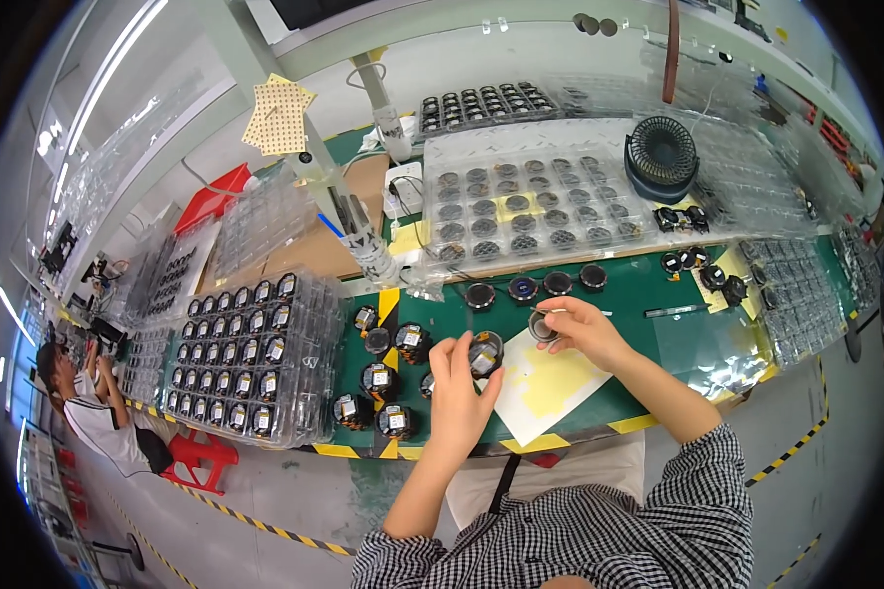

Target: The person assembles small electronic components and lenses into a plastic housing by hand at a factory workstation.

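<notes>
Green matting covers a workbench crowded with clear blister trays and a small fan. Over a white sheet, the left hand pinches a round black part; the right hand fingers grip a small ring.

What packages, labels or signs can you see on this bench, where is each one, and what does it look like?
Clear plastic tray, bench left: rows of black round parts with white labels.
Clear blister tray, behind the work area: grey round parts in pockets.
Labelled round part, in the left hand: black, white sticker.
Round ring part, in the right hand.
Pale yellow-white sheet, under the hands.
</notes>
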A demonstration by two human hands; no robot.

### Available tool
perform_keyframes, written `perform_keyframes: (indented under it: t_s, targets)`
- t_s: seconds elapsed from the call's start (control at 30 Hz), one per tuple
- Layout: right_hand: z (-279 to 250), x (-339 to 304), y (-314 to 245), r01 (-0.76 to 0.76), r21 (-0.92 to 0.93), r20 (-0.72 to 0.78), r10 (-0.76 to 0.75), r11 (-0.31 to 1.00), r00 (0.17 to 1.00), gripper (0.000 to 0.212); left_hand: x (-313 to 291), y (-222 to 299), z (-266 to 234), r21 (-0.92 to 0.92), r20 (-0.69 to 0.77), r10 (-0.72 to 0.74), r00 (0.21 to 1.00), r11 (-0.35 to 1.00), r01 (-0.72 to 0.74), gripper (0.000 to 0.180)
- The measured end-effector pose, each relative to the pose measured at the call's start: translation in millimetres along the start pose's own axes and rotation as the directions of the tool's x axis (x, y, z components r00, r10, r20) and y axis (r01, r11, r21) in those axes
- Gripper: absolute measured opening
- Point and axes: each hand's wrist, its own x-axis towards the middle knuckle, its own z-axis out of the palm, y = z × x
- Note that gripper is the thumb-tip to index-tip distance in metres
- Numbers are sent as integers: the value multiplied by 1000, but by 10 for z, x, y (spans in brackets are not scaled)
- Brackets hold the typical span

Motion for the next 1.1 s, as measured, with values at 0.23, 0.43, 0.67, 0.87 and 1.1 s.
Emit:
perform_keyframes:
  t_s: [0.23,0.43,0.67,0.87,1.1]
  targets:
    - [-185,-10,54,193,20,-198,-185,981,962,16,534,-73,460,-792,317,-88,944,523,314,61]
    - [-287,-57,58,267,-17,-211,-265,963,941,13,536,-94,645,-790,489,-156,858,336,512,51]
    - [-118,-142,79,258,5,-86,-256,966,963,15,364,-46,744,-653,273,-109,956,708,267,44]
    - [-122,-145,107,216,-24,-70,-217,976,974,16,323,-53,731,-420,146,57,988,907,10,40]
    - [-115,-145,110,181,9,-75,-180,983,981,19,337,-22,713,-331,63,207,976,927,-176,40]
